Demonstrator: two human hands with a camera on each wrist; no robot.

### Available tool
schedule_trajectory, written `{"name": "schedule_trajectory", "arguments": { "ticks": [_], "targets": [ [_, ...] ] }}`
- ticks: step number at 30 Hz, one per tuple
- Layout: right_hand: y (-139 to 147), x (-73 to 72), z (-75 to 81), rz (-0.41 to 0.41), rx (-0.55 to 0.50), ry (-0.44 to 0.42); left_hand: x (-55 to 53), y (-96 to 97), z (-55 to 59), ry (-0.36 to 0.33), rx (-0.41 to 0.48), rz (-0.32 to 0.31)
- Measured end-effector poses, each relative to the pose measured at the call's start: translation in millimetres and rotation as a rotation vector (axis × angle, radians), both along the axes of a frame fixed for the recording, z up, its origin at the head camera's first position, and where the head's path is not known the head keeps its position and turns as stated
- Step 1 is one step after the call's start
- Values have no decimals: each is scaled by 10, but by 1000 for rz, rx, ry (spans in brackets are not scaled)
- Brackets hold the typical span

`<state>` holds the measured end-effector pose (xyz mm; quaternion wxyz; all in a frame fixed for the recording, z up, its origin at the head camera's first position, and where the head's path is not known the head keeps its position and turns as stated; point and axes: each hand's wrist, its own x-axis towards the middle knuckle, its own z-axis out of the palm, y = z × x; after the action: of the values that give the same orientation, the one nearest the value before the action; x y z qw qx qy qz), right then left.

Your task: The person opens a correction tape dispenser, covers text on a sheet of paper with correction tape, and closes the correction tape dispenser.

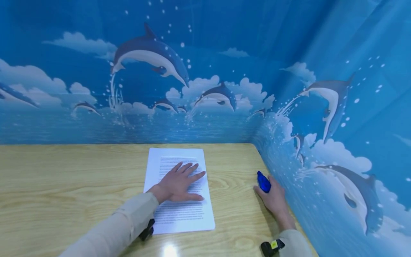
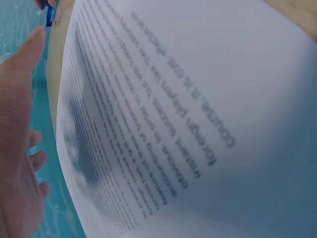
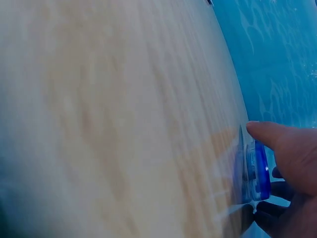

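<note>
Across the far side and down the right hangs a blue curtain (image 1: 237, 28), printed with leaping dolphins, meeting the edges of a wooden table (image 1: 80, 182). Flat on that lies paper (image 1: 179, 223), its long axis running from the person toward the far curtain, barely askew. White with pale margins, it carries rows of small dark print, shadowed beneath a hand.

A pale sleeve (image 1: 109, 228) reaches in from the near left; its left hand (image 1: 179, 182) spreads over the paper, fingers straight, thumb apart, holding nothing. From the left wrist, curtain shows between fingertips and paper.

By the table's right edge, the right hand (image 1: 274, 198) reaches forward, thumb and bent fingers on either side of a tool (image 1: 264, 182); I cannot tell whether they pinch it. The tool's narrow tip points away and slightly left, its long axis slanting back toward the wrist. It is deep blue, glossy, partly see-through.
</note>
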<state>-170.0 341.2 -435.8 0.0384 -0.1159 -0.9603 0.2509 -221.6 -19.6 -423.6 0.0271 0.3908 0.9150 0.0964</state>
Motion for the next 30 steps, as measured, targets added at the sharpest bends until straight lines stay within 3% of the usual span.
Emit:
{"name": "schedule_trajectory", "arguments": {
  "ticks": [12,22,30],
  "targets": [
    [-19,-33,-22,5,86,36,2,37,21,-10,-6,-24],
    [-19,8,3,-3,113,-2,5,42,52,8,-19,-16],
    [4,-23,76,3,52,3,-58,-27,133,16,-20,8]
  ]
}}
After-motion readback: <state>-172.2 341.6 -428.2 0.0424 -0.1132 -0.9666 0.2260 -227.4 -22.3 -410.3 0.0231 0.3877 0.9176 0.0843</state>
